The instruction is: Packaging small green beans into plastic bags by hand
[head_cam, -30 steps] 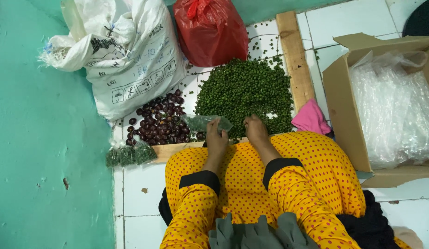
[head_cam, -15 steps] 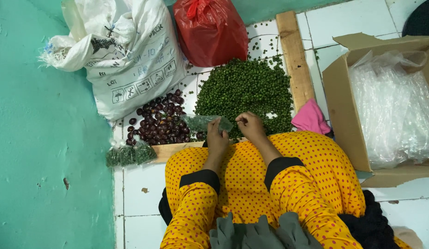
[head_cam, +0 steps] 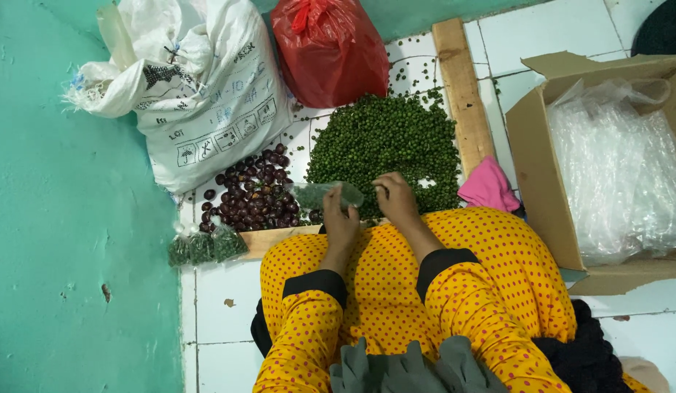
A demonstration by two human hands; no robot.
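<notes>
Holding a small clear plastic bag (head_cam: 327, 195) of green pellets low over the tiled floor (head_cam: 221, 291), just in front of the lap.

Left hand (head_cam: 341, 218) reaching forward from a yellow dotted sleeve (head_cam: 309, 327), forearm straight, fingers closed around the bag's near end, bag lying sideways and pointing left over the edge of the dark round fruits (head_cam: 252, 195). Right hand (head_cam: 396, 198) bent at the wrist, knuckles up, fingers curled and pinched together at the near rim of the green pellet pile (head_cam: 387, 149); cannot tell whether anything sits between them. Hands near each other, not touching. Filled small bags (head_cam: 205, 246) lying left by the wooden board (head_cam: 269, 239).
</notes>
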